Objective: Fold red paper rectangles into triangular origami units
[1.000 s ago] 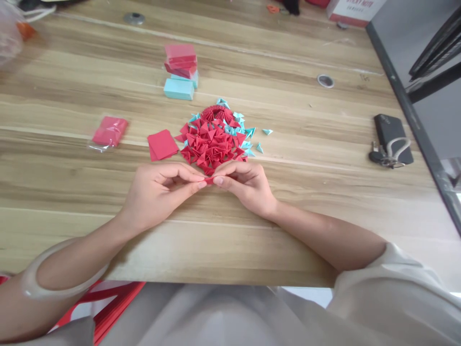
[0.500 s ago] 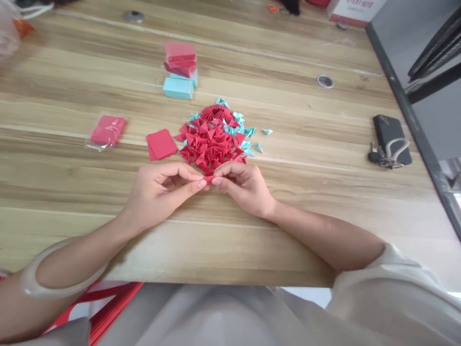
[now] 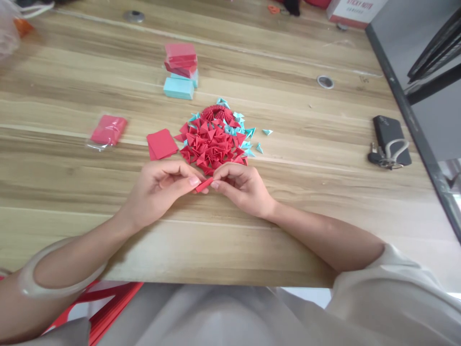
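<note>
A narrow folded strip of red paper [image 3: 204, 185] is pinched between my two hands, tilted up to the right. My left hand [image 3: 160, 192] is closed on its left end, thumb on top. The right end sits between the thumb and fingers of my right hand [image 3: 245, 190]. Just beyond my fingertips lies a heap of folded red paper triangles [image 3: 212, 144], with light blue folded triangles [image 3: 234, 127] around its far and right sides. A ring of joined red pieces [image 3: 217, 114] rests at the back of the heap. Flat red paper sheets [image 3: 162, 144] lie left of it.
A wrapped red paper pack [image 3: 108, 129] lies at left. Stacked red packs [image 3: 180, 57] and a light blue paper stack [image 3: 179, 88] stand farther back. On the right are a black box-shaped object [image 3: 391, 134] and keys [image 3: 376, 156], near a dark-edged partition [image 3: 403, 103].
My left thumb has shifted back to the left and more of the red paper strip shows, now slanting between my hands. The heap and packs stay where they were.
</note>
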Available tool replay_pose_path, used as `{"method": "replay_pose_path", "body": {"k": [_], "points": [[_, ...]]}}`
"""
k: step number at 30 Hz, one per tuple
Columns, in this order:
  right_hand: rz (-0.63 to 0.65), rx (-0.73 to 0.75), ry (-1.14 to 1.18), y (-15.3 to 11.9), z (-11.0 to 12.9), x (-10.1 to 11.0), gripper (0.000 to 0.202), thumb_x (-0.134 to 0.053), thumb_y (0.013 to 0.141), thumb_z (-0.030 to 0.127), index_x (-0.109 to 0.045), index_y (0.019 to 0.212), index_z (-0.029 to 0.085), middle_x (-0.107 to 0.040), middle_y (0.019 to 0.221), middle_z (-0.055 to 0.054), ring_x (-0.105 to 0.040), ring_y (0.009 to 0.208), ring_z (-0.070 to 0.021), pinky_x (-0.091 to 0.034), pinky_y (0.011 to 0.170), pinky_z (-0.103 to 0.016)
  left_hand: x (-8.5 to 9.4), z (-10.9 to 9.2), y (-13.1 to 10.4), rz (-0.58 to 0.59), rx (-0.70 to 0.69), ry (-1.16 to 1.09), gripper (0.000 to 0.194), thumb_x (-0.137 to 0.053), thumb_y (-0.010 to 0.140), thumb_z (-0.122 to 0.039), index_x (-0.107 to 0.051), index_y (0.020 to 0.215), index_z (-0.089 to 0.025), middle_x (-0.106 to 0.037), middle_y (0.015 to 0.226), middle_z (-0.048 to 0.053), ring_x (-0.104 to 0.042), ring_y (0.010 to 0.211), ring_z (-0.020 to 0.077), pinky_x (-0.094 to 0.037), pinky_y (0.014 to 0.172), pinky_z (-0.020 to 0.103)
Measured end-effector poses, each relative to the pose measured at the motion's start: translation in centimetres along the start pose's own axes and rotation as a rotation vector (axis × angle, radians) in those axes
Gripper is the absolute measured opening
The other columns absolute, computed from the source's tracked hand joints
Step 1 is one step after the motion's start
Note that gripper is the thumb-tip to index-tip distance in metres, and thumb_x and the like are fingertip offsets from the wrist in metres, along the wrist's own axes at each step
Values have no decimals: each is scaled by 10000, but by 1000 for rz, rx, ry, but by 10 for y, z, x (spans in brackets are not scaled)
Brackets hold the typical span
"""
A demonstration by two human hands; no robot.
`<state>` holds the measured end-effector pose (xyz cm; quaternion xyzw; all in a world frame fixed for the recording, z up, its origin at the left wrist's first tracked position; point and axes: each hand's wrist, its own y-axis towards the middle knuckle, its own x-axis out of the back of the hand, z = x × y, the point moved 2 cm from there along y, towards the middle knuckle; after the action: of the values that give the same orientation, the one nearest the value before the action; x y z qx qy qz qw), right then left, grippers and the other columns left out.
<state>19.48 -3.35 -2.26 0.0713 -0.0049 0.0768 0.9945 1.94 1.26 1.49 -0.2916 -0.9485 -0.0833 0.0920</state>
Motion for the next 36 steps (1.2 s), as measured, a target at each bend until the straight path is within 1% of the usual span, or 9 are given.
{"method": "replay_pose_path", "body": {"k": [3, 6, 8, 12, 21, 25, 29, 32, 36], "points": [[-11, -27, 10, 0, -1, -1, 209, -686, 844, 354, -641, 784, 159, -634, 734, -29, -556, 664, -121, -470, 624, -270, 0, 2, 1, 13, 20, 36, 158, -665, 801, -174, -715, 654, -208, -762, 719, 16, -713, 670, 176, -581, 632, 270], [-25, -34, 31, 0, -1, -2, 167, -685, 839, 319, -646, 793, 164, -655, 749, -31, -574, 667, -115, -476, 607, -254, -2, 2, 2, 24, 53, 25, 74, -698, 740, -165, -709, 677, -204, -759, 704, 10, -708, 631, 166, -566, 571, 235], [-22, -36, 53, 0, -1, -2, 188, -701, 828, 342, -644, 804, 165, -664, 760, -30, -591, 667, -112, -488, 600, -246, -3, 1, 3, 22, 120, 2, 25, -719, 713, -184, -708, 725, -202, -755, 701, 6, -714, 631, 165, -565, 562, 222], [-29, -53, 68, 0, -3, -3, 264, -753, 784, 388, -636, 860, 163, -656, 773, -18, -599, 650, -102, -512, 591, -237, -5, 0, 3, 15, 257, -4, 122, -739, 696, -247, -706, 802, -195, -758, 795, 12, -726, 717, 163, -570, 629, 211], [-11, 70, -46, -4, -3, -3, 343, -826, 697, 264, -652, 978, 171, -617, 983, -47, -604, 685, -93, -517, 544, -213, -4, 4, 5, -26, 303, 33, 125, -726, 699, -251, -726, 812, -197, -750, 806, 4, -699, 726, 154, -542, 633, 197], [-42, 77, -63, -5, -3, -4, 210, -716, 796, 226, -644, 984, 165, -641, 992, -62, -618, 712, -98, -544, 577, -217, -5, 3, 4, -33, 322, -18, 114, -728, 693, -227, -739, 802, -196, -744, 760, -8, -689, 698, 136, -546, 642, 188], [-86, 57, -34, -7, -6, -5, 120, -612, 892, 261, -629, 943, 154, -687, 869, -53, -669, 722, -112, -562, 584, -211, -6, 4, 4, 13, 380, -104, 87, -695, 701, -200, -757, 761, -196, -749, 694, -10, -699, 669, 140, -565, 667, 197], [-104, 40, -22, -8, -6, -5, 110, -596, 907, 258, -615, 892, 151, -691, 782, -32, -692, 673, -107, -574, 583, -205, -6, 6, 3, 45, 434, -158, 128, -656, 704, -167, -768, 756, -198, -757, 674, -11, -717, 643, 150, -565, 636, 195], [-115, 99, -71, -11, -3, -5, 84, -623, 893, 230, -622, 879, 147, -697, 750, -18, -711, 625, -108, -592, 593, -211, -6, 7, 3, 40, 488, -236, 162, -627, 677, -147, -774, 708, -208, -751, 642, -22, -713, 582, 147, -551, 559, 179]]}}
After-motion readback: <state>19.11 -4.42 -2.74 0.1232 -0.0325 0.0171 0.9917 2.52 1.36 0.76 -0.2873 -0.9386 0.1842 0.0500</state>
